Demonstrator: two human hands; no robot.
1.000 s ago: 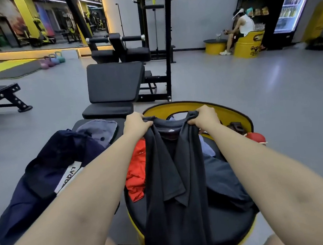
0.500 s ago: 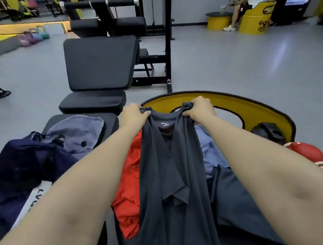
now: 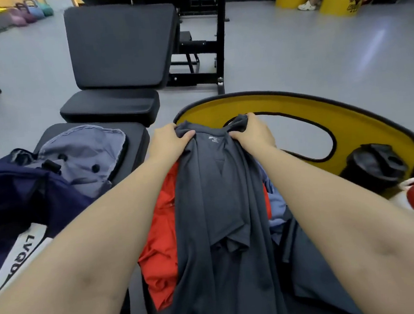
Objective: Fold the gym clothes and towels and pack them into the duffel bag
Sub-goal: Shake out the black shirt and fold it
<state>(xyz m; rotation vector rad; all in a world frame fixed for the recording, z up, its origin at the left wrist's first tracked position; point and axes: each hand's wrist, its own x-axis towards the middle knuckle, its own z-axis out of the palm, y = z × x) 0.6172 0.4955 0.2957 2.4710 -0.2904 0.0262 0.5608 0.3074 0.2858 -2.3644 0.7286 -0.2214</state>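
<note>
The left hand [image 3: 168,142] and right hand [image 3: 251,134] each pinch a shoulder of the dark shirt [image 3: 220,205], which drapes over the clothes pile. Its collar points to twelve o'clock and its long axis runs twelve to six. The bunched sleeves could fold crookedly, and the red garment [image 3: 159,238] at nine o'clock might be dragged along.

Both arms outstretched, left hand [image 3: 168,141] and right hand [image 3: 251,133] clenched.
</note>
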